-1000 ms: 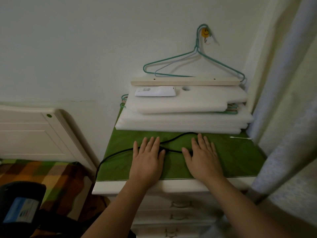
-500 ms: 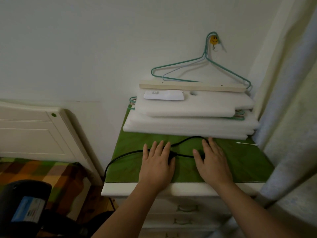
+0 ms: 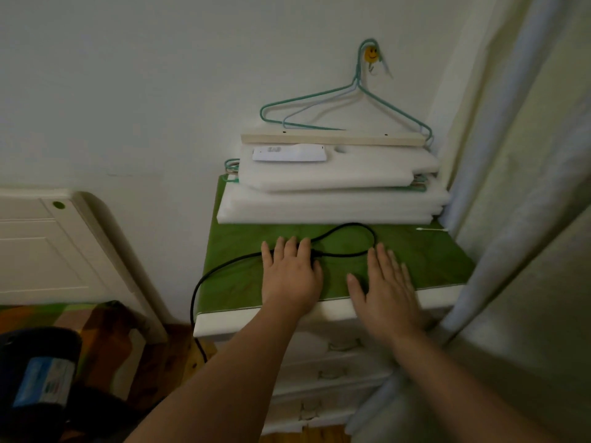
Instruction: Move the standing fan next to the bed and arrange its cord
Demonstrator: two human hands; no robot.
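The fan's black cord (image 3: pixel 348 227) lies in a loop on the green cloth (image 3: pixel 425 254) that covers a white chest of drawers, then drops over the left edge to the floor. My left hand (image 3: pixel 289 276) lies flat on the cloth with its fingers straight, pressing the cord where the loop crosses. My right hand (image 3: pixel 385 286) is flat with spread fingers near the chest's front edge, just clear of the loop. The dark motor housing of the fan (image 3: pixel 38 375) shows at the bottom left. The bed's white headboard (image 3: pixel 48 247) and checked blanket (image 3: pixel 105 324) are at left.
Stacked white foam sheets (image 3: pixel 332 203) with a wooden strip and a white remote (image 3: pixel 289 153) fill the back of the chest top. Wire hangers (image 3: pixel 348 107) hang on a wall hook. A cotton swab (image 3: pixel 431 229) lies at right. A curtain (image 3: pixel 518 187) hangs at right.
My right hand has slid back toward the chest's front edge, off the cord. The loop now shows in full. My left hand stays on the crossing. The view has shifted left and down.
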